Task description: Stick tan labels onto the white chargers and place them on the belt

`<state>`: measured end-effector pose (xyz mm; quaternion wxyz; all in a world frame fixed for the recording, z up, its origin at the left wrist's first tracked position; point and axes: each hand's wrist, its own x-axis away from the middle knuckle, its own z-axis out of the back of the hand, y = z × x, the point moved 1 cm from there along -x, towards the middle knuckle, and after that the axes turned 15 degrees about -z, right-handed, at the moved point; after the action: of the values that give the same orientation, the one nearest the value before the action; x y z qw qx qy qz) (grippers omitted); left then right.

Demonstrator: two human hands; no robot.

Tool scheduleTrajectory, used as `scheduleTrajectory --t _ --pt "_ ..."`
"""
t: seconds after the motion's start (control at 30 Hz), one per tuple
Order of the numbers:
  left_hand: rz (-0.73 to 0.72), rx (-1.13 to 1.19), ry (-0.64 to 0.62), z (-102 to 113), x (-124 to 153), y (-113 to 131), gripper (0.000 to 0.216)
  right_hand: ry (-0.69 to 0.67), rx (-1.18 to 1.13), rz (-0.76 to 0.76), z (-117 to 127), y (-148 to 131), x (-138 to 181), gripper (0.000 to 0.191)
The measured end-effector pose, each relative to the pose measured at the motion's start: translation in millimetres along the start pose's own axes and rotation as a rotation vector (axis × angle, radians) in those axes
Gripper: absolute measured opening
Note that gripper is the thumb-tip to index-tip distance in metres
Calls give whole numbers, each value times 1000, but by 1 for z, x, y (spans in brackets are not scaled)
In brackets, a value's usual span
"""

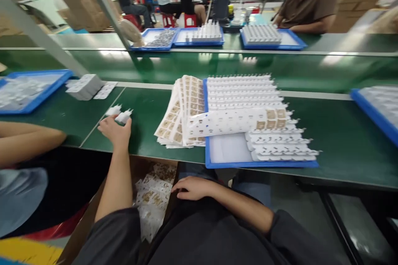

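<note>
Two white plugs (124, 116) lay at the left hand (115, 130); finger grip could not be told. The right hand (193, 188): fingers loosely open. One label strip (230, 122) crossed one blue tray (261, 165).

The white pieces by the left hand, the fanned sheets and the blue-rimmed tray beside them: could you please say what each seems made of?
White pieces by the left hand: probably moulded plastic, smooth and evenly white. Fanned sheets: apparently paper or film, thin and flat, bearing tan patches that look papery. Blue-rimmed tray: likely plastic, with a smooth, evenly blue rim.
</note>
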<state>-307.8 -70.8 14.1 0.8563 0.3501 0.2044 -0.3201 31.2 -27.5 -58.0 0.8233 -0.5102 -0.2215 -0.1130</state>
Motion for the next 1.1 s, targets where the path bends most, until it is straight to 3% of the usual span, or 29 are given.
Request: scheduleTrajectory --t 0.07,0.17,0.33,0.4,0.47,0.53,0.67,1.1 --pt "-98 104 -59 -7 6 29 37 86 -15 134 22 -9 47 35" --pt "-334 369 -288 -14 20 109 31 345 -26 184 57 -17 122 30" --pt "-946 610 -492 -28 57 275 25 1007 93 51 121 -2 217 22" --pt "-1147 559 -534 -38 76 322 26 1203 262 -24 148 11 238 22" --pt "-1285 441 -579 -51 93 351 31 1301 439 -105 174 25 248 23" --pt "-1346 334 -617 -63 104 364 35 1285 570 -164 196 37 251 25" --pt "-1343 266 -623 -79 109 363 40 1140 705 -227 220 52 246 23" --pt "-1355 276 -594 -82 108 355 43 1102 776 -214 226 56 235 17"
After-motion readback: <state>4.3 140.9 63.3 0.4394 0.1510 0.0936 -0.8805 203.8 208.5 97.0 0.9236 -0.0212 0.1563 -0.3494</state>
